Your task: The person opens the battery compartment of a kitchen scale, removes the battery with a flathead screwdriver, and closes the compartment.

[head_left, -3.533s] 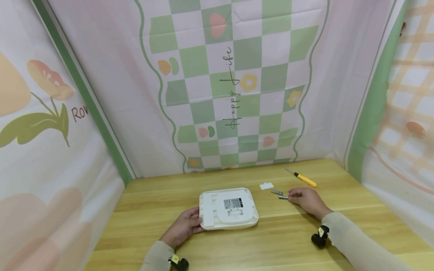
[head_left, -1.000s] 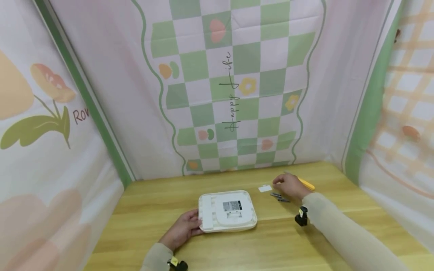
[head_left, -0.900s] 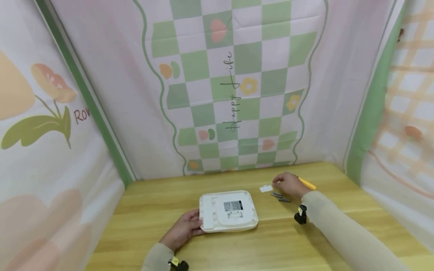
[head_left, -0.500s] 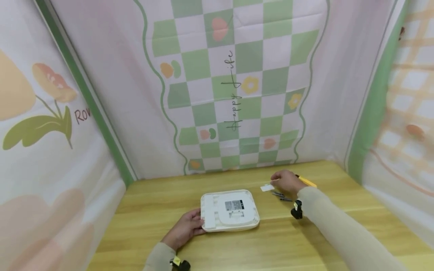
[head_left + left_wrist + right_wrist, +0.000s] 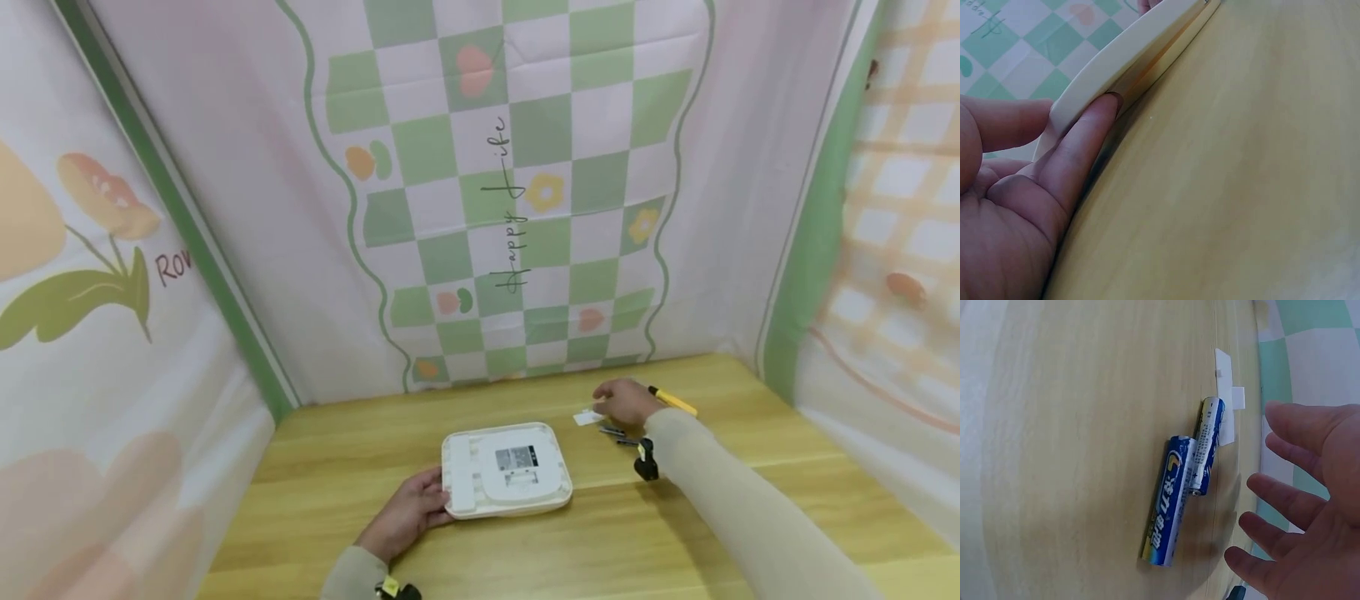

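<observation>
My left hand grips the left edge of a white rounded-square device, which shows a label and a small open battery compartment. In the left wrist view a finger reaches under the device's rim, with the thumb against its edge. My right hand hovers beside a small white battery cover, fingers loosely spread and holding nothing. Two blue-and-silver batteries, a nearer battery and a farther battery, lie side by side on the table, close to the cover.
A yellow-handled screwdriver lies behind my right wrist, its shaft hidden by the hand. The wood-grain table ends at a green-checked cloth at the back, with printed cloths on both sides.
My right hand has let go of a battery, leaving it beside the other one, and has moved left and back to the white cover. The left hand keeps its grip on the device.
</observation>
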The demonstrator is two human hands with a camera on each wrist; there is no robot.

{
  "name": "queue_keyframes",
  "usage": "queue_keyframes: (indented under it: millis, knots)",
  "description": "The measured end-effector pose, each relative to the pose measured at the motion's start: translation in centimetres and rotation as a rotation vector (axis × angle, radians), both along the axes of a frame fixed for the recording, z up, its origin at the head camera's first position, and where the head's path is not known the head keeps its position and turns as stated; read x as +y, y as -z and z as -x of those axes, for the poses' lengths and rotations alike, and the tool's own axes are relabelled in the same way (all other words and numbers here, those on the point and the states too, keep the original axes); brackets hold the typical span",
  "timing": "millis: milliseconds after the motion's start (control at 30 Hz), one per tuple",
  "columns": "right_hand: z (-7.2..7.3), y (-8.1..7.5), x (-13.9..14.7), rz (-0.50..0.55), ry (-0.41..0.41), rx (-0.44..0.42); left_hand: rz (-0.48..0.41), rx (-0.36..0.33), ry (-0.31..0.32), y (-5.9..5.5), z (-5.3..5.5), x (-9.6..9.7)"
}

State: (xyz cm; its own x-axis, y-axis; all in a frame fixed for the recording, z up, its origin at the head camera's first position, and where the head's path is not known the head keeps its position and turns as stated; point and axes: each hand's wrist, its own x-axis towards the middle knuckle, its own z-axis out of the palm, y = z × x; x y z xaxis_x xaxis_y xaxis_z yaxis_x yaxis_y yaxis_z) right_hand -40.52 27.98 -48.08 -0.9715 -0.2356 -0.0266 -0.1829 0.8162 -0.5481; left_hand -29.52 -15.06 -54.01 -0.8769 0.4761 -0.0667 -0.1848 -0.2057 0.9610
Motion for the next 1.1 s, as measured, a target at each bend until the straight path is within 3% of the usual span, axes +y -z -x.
queue_keyframes:
  millis: [233,567,933,1100]
  knots:
    - [0.8,0.0,-0.5,-0.058,-0.018,0.016,-0.009,0.001,-0.005,0.1,-0.2,-0.1]
    - [1.3,0.3,-1.4,-0.053,-0.042,-0.008,0.004,-0.01,-0.01,-0.2,0.0,0.1]
    - [1.3,0.9,-2.0,-0.15,-0.046,0.062,0.004,-0.016,-0.003,0.0,0.1,0.1]
    - [1.4,0.8,-2.3,-0.145,-0.043,0.082,-0.006,-0.011,-0.008,0.1,0.2,0.0]
